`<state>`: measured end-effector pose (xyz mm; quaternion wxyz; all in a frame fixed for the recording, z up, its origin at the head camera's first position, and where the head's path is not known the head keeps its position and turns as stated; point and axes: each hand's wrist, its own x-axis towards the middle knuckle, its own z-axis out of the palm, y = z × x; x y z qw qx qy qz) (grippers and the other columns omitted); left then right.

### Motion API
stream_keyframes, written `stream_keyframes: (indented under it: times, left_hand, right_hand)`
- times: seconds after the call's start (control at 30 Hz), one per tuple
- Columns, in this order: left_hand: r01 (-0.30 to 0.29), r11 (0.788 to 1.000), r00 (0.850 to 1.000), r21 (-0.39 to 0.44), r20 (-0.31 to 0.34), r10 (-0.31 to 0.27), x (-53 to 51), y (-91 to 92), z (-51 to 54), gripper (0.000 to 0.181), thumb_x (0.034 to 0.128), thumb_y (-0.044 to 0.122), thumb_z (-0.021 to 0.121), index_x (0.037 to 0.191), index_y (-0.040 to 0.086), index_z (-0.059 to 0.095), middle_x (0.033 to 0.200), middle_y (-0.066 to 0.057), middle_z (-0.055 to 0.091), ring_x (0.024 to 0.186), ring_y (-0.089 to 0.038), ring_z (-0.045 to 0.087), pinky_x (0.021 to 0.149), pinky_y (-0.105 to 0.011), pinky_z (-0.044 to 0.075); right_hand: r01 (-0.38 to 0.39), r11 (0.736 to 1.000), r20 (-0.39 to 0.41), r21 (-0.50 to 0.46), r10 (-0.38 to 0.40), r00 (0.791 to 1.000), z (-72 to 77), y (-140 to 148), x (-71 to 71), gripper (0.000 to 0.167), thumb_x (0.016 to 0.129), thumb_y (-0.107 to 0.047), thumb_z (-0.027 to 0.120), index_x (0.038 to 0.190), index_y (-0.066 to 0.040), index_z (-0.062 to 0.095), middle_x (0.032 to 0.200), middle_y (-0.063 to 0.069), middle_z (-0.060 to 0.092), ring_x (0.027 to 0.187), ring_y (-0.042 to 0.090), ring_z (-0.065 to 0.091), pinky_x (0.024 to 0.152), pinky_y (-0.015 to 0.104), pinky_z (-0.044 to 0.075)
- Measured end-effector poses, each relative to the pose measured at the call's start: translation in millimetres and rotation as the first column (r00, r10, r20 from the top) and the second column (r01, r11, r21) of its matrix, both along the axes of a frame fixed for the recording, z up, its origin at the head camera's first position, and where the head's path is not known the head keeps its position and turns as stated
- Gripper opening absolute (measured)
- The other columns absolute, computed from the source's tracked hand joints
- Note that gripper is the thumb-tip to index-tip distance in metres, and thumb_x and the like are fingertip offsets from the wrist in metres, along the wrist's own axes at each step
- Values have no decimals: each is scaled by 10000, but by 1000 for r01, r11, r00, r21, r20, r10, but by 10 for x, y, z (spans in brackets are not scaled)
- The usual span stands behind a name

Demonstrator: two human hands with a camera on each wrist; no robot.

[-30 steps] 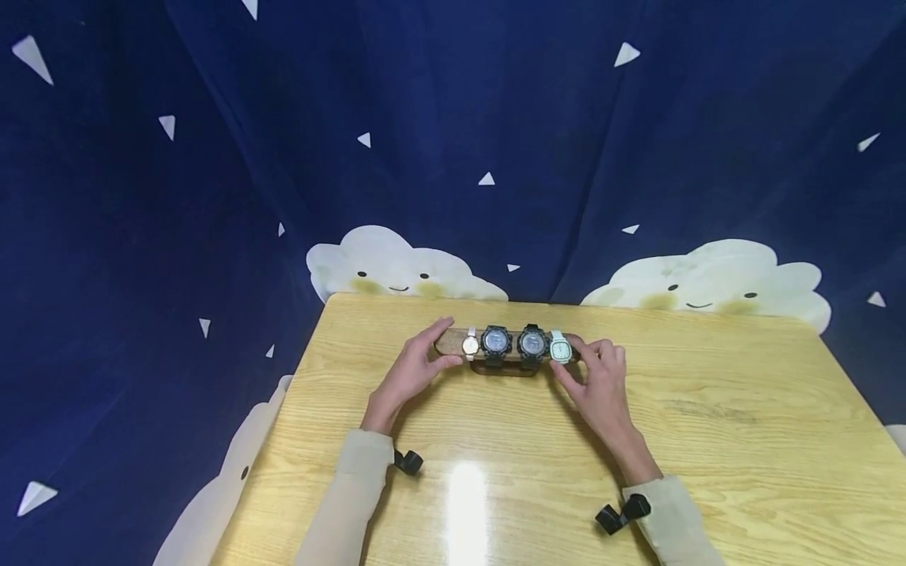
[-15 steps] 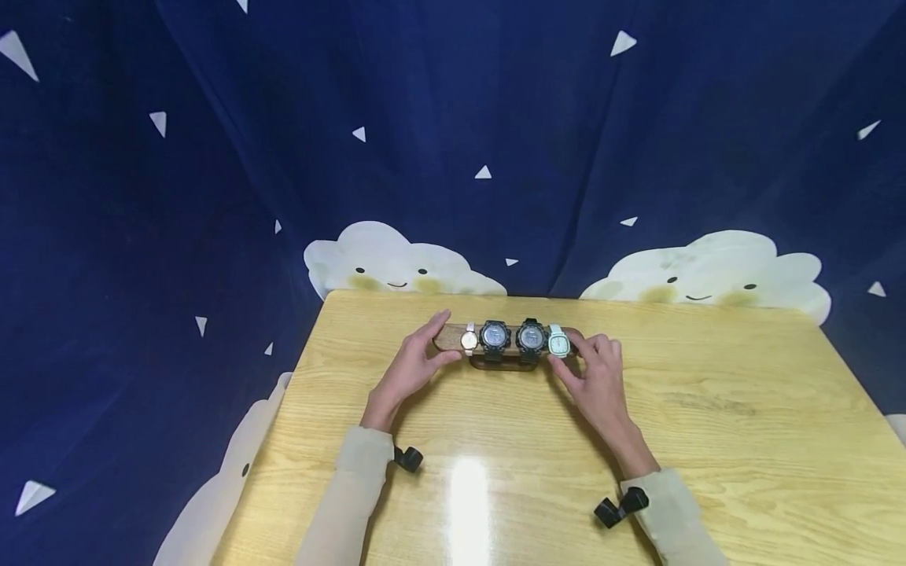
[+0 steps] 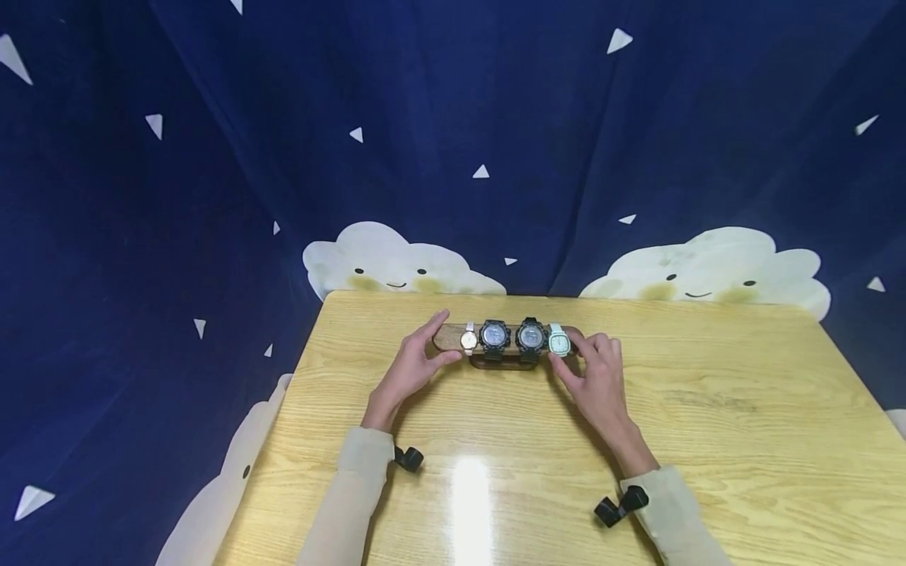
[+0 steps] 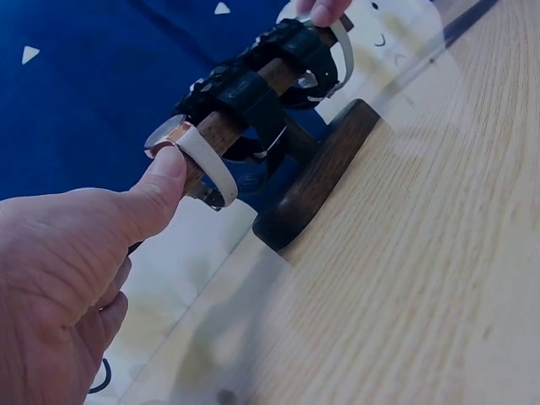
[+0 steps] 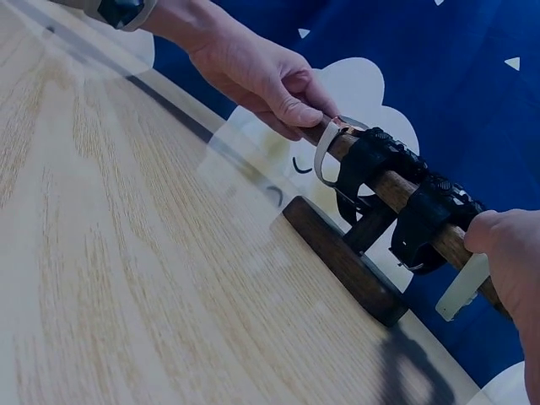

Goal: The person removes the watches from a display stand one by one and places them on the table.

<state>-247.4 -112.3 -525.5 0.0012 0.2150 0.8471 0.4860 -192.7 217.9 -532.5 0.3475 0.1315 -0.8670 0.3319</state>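
A brown wooden watch stand (image 3: 447,338) is near the table's back edge, with a crossbar over a rounded base (image 4: 325,181). Along the bar sit a small rose-gold watch (image 3: 469,340) with a white strap, two chunky black watches (image 3: 495,335) and a mint-green square watch (image 3: 559,343). My left hand (image 3: 406,369) grips the bar's left end, its thumb against the rose-gold watch. At the other end my right hand (image 3: 602,389) holds the bar, the thumb by the mint-green watch's lower edge. In the right wrist view my right hand (image 5: 519,261) partly covers that watch.
The light wooden table (image 3: 524,464) spreads in front of the stand and to both sides. Behind it hangs a dark blue curtain (image 3: 425,102) with white triangles and smiling clouds. Black wrist cameras (image 3: 409,459) sit at both cuffs.
The head view has shifted slightly, so everything appears a little higher. Both hands keep the same hold on the stand, and the watches stay in place.
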Motion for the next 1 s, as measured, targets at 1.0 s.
stream_keyframes:
  times: [1.0]
  left_hand:
    - [8,999,1000,53,1,-8,-9,-2,-11,783,924,258,793,1605,157,421,1657,-159,364,1546,-264,322,1274,-397,257]
  right_hand:
    - [9,1000,-1,-5,-9,1000,3,17,1,447,802,-176,889,1152,61,744,831,113,553,812,291,407,722,308,260]
